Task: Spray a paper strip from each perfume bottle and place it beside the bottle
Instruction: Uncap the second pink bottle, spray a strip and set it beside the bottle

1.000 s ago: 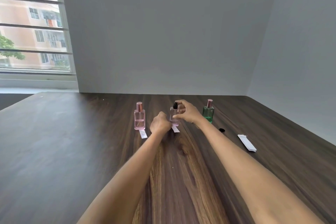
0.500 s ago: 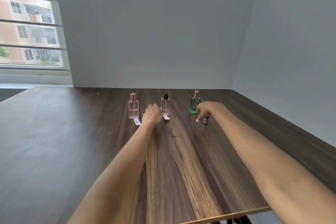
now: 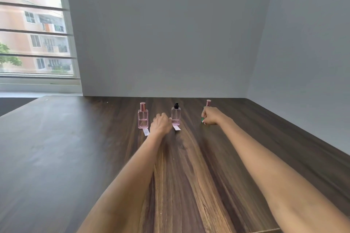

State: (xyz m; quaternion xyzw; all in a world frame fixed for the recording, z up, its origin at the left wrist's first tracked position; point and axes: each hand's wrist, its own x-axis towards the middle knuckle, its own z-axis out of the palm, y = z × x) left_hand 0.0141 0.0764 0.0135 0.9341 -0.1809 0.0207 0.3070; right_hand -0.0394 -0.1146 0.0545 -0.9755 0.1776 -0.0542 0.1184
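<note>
Three perfume bottles stand upright in a row across the far part of the dark wood table [image 3: 56, 147]. The pink bottle [image 3: 143, 118] with a rose-gold cap is on the left, and a paper strip [image 3: 146, 131] lies flat on the table just in front of it. The middle bottle [image 3: 176, 114], clear with a black sprayer top, has a second strip [image 3: 176, 128] lying at its base. The left hand [image 3: 160, 124] rests curled into a loose fist between these two bottles, knuckles up, with its fingertips touching or nearly touching the middle bottle's lower left side; whether it pinches anything cannot be told from this angle. It sits in the same spot as half a second ago. The right hand [image 3: 210, 115] has changed: half a second ago it was just in front of the green bottle [image 3: 203, 119], holding a small dark cap-like item near the table; now it is closed around the green bottle's body. Only a sliver of green glass shows at the fingers, and the rose-gold cap [image 3: 208, 102] sticks up above the knuckles. The dark item is no longer visible, possibly hidden by the hand. The green bottle appears to be standing on the table. No strip is visible beside it.
</note>
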